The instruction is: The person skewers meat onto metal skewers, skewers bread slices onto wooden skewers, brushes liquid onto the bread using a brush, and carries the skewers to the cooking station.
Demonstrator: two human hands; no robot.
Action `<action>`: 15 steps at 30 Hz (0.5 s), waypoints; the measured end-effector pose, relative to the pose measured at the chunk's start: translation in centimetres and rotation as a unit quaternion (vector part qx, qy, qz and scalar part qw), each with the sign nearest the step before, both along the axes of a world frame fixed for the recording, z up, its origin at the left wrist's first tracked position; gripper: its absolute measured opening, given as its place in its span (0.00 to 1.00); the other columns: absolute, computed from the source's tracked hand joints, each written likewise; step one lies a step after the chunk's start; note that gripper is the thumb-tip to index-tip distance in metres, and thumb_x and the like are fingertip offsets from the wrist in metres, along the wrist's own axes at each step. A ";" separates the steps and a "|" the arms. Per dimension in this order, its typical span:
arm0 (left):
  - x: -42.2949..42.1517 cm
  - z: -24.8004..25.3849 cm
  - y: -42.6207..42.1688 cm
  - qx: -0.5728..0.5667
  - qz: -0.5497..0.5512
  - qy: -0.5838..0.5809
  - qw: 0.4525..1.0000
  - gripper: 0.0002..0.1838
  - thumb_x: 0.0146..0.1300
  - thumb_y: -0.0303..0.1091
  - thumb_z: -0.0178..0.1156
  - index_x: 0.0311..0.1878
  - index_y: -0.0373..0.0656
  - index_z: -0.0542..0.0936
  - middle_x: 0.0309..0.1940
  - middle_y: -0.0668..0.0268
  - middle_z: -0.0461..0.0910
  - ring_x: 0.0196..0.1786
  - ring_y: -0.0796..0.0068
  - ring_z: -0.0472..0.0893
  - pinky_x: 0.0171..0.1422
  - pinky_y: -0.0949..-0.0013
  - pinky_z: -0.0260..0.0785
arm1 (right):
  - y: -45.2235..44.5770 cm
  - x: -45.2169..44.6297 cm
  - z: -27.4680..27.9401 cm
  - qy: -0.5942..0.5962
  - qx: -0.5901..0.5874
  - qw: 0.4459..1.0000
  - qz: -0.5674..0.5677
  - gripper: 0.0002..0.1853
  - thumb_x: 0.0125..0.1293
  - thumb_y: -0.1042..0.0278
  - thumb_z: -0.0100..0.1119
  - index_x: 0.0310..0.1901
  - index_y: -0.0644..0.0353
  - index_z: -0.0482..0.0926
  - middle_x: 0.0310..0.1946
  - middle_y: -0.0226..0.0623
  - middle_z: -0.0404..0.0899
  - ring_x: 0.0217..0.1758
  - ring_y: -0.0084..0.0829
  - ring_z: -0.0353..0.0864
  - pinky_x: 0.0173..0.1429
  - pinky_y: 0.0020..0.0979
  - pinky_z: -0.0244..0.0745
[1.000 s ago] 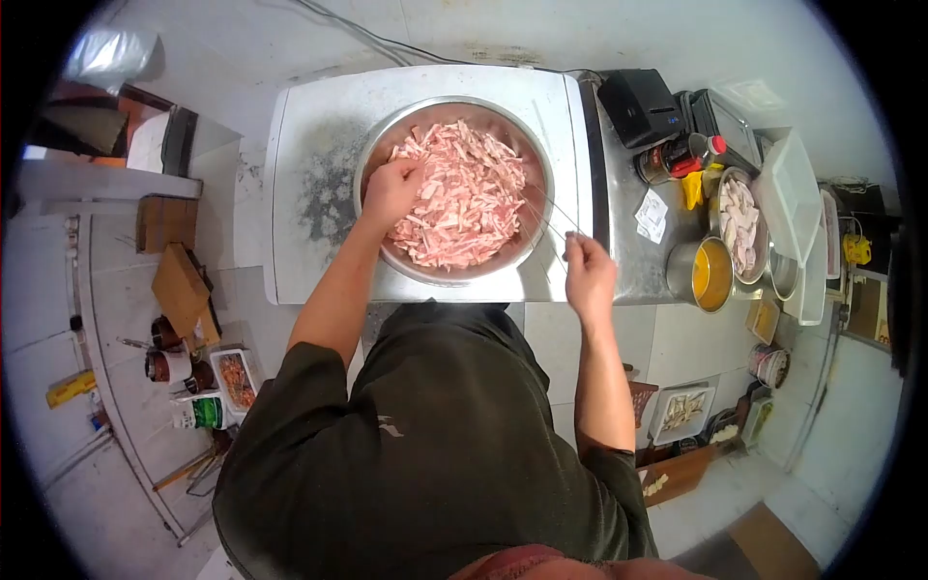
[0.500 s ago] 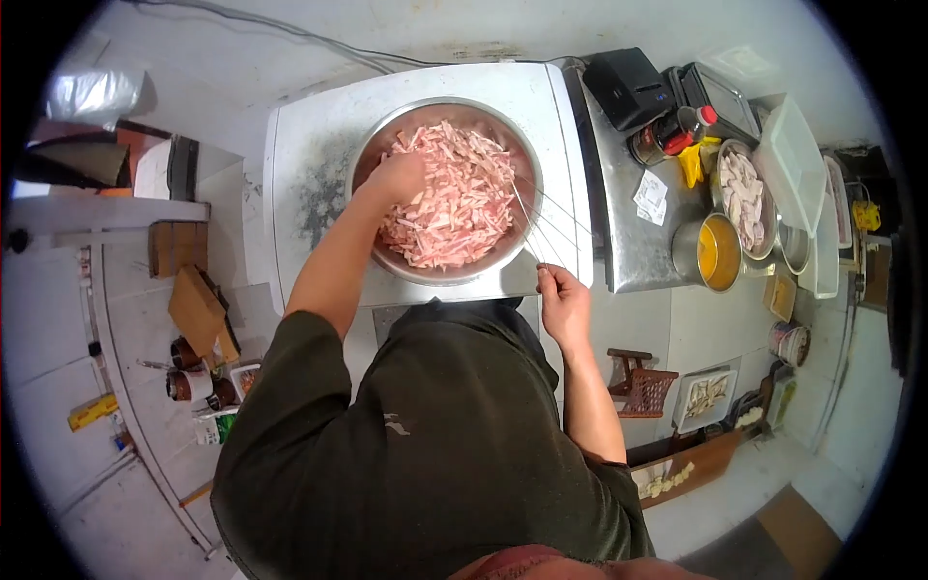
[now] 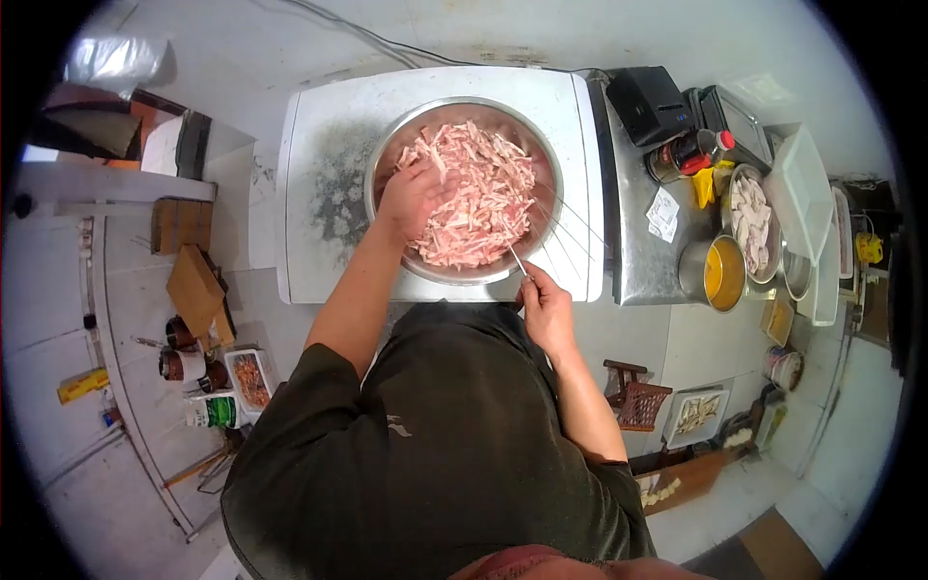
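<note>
A large steel bowl (image 3: 387, 159) on the white table holds a heap of pale pink meat strips (image 3: 478, 193). My left hand (image 3: 411, 200) is inside the bowl at its left, its fingers curled round a meat strip (image 3: 438, 162) that pokes up from them. At the bowl's front right edge, my right hand (image 3: 548, 311) pinches a thin metal skewer (image 3: 519, 261). The skewer's far end points into the bowl near the meat. Several more thin skewers (image 3: 570, 235) stick out over the right rim; their inner ends are hard to make out.
On the steel counter (image 3: 638, 266) to the right stand a pot of yellow liquid (image 3: 713, 274), a bowl of pale meat pieces (image 3: 750, 217), a black box (image 3: 650, 104) and a red-capped bottle (image 3: 710, 145). A brown stool (image 3: 640, 401) and a white tray (image 3: 696, 416) are on the floor.
My left hand has shifted right and lifted partly out of the meat, showing a strip. My right hand has moved left and lower, its skewer now angled toward the bowl's front. The view has shifted slightly.
</note>
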State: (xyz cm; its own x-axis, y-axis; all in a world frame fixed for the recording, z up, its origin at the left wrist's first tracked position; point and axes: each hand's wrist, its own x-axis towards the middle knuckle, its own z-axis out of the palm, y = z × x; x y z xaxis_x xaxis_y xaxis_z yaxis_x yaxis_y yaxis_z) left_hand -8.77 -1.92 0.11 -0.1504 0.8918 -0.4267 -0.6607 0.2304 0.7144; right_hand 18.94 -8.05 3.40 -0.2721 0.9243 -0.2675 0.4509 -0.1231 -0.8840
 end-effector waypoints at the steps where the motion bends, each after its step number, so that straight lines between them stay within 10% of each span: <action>1: 0.1 -0.1 0.0 0.009 0.004 -0.005 1.000 0.12 0.67 0.29 0.55 0.51 0.35 0.72 0.47 0.54 0.78 0.49 0.61 0.80 0.55 0.61 0.74 | 0.0 -0.1 0.1 -0.007 0.004 1.000 0.009 0.15 0.69 0.71 0.50 0.54 0.64 0.78 0.22 0.32 0.77 0.27 0.20 0.74 0.36 0.25 0.72; 15: 1.8 0.4 0.3 0.019 0.032 -0.032 0.999 0.07 0.67 0.28 0.55 0.44 0.35 0.73 0.45 0.52 0.78 0.51 0.57 0.80 0.55 0.56 0.74 | -1.0 0.5 0.3 -0.075 0.063 0.995 0.022 0.14 0.69 0.72 0.51 0.53 0.64 0.79 0.21 0.38 0.76 0.25 0.23 0.75 0.35 0.27 0.72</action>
State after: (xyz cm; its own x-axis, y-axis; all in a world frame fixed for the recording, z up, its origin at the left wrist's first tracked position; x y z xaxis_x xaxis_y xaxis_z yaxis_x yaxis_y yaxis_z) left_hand -6.99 -1.59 0.53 -0.1803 0.8969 -0.4038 -0.7180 0.1605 0.6773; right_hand 19.46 -9.09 3.68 -0.2796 0.9409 -0.1912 0.5813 0.0074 -0.8136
